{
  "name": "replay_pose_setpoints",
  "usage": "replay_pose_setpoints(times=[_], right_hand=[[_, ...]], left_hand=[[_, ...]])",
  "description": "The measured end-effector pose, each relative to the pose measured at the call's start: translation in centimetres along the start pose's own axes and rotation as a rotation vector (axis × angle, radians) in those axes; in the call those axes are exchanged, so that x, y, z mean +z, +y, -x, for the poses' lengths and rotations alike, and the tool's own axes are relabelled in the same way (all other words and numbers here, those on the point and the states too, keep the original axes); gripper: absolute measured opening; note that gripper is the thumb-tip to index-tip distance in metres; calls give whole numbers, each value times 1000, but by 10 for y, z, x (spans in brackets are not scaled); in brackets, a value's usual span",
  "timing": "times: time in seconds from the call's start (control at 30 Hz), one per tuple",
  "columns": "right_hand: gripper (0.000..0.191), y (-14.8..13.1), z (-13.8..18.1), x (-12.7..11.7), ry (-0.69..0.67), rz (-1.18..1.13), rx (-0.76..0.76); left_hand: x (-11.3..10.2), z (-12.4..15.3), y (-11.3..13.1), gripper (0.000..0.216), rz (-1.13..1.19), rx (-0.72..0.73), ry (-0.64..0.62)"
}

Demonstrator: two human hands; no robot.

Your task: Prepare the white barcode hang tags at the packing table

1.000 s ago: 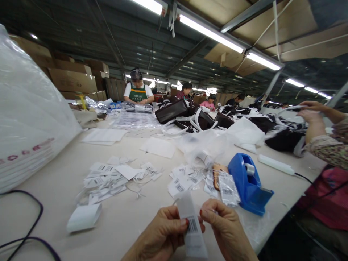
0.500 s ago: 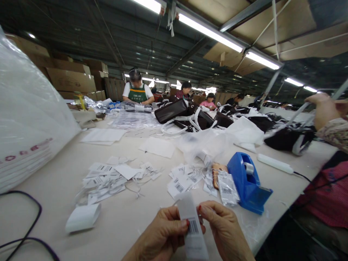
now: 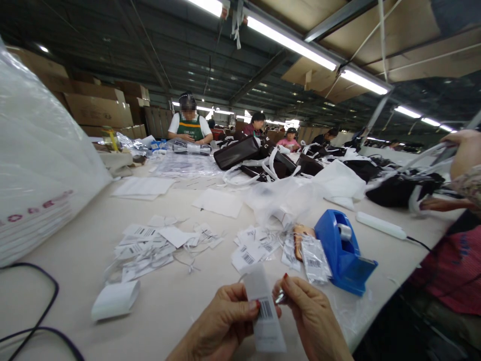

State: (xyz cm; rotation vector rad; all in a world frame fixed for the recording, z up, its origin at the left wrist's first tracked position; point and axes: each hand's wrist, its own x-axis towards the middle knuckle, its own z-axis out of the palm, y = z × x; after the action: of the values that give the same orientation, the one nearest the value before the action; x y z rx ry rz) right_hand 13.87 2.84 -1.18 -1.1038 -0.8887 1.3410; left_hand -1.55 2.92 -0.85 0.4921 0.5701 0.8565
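My left hand (image 3: 229, 316) pinches a long white barcode label (image 3: 267, 328) between thumb and fingers, its printed face toward me. Just right of it, my right hand (image 3: 310, 311) is closed, with a small shiny piece (image 3: 280, 297) at its fingertips whose kind I cannot make out. Beyond my hands lie loose barcode tags (image 3: 250, 255) and, to the left, a larger heap of white tags with strings (image 3: 146, 248). Clear packets with barcodes (image 3: 314, 260) lie against a blue tape dispenser (image 3: 340, 253). A curled roll of white labels (image 3: 114, 301) rests at left.
Dark bags with white-wrapped handles (image 3: 240, 153) are piled farther back. A big plastic sack (image 3: 45, 165) bounds the left side, near a black cable (image 3: 48, 301). At right lie a white corded tool (image 3: 379, 225) and a co-worker's hand (image 3: 464, 148) holding a bag's handle.
My right hand has drawn slightly away from the label, and the shiny piece now shows at its fingertips. The co-worker at right now has a second hand by the dark bag.
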Motion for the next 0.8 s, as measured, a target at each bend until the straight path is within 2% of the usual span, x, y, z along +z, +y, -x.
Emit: replay_pose_setpoints(times=[0.1, 0.23, 0.33, 0.47, 0.57, 0.7, 0.8], right_hand=[[31, 1, 0, -2, 34, 36, -9], [24, 1, -1, -2, 61, -59, 33], [18, 2, -2, -1, 14, -193, 52], [24, 4, -1, -1, -80, -277, 53], [22, 1, 1, -1, -80, -285, 90], [42, -3, 5, -1, -71, -204, 133], [38, 0, 4, 0, -66, -85, 116]], left_hand=[[0, 0, 1, 26, 10, 0, -2], [0, -1, 0, 30, 7, 7, 2], [1, 0, -2, 30, -3, 4, 1], [1, -1, -3, 26, 3, -7, -41], [0, -1, -2, 25, 21, -2, -33], [-1, -1, 0, 25, 22, 17, -8], [1, -1, -1, 25, -4, 26, -8]])
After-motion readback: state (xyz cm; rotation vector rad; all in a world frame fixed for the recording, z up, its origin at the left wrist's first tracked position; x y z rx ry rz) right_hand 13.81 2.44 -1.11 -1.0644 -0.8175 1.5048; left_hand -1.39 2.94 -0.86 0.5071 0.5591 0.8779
